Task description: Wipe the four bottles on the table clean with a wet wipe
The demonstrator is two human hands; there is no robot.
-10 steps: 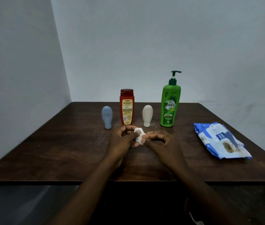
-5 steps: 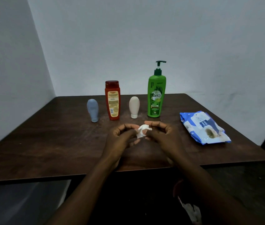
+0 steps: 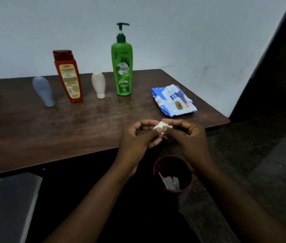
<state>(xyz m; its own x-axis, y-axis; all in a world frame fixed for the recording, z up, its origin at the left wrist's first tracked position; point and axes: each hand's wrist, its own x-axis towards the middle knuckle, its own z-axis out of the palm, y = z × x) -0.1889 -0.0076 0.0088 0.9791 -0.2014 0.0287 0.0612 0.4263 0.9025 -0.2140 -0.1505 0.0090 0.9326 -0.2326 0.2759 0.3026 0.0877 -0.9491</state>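
Several bottles stand in a row at the back of the dark wooden table [image 3: 33,130]: a small grey-blue bottle [image 3: 43,91], a red bottle [image 3: 68,76], a small white bottle [image 3: 98,87] and a tall green pump bottle [image 3: 122,67]. A crumpled white wet wipe [image 3: 161,126] is pinched between my left hand [image 3: 137,137] and my right hand [image 3: 187,137]. Both hands hover over the table's front right edge, well in front of the bottles.
A blue and white wet wipe pack [image 3: 172,100] lies on the table's right side. Below the table edge, under my right wrist, stands a dark red bin [image 3: 173,174] with white wipes inside. A dark wall rises at the right.
The view has swung right and down, bringing the bin into sight. My hands, still holding the wipe, have moved toward the table's front right edge above the bin.
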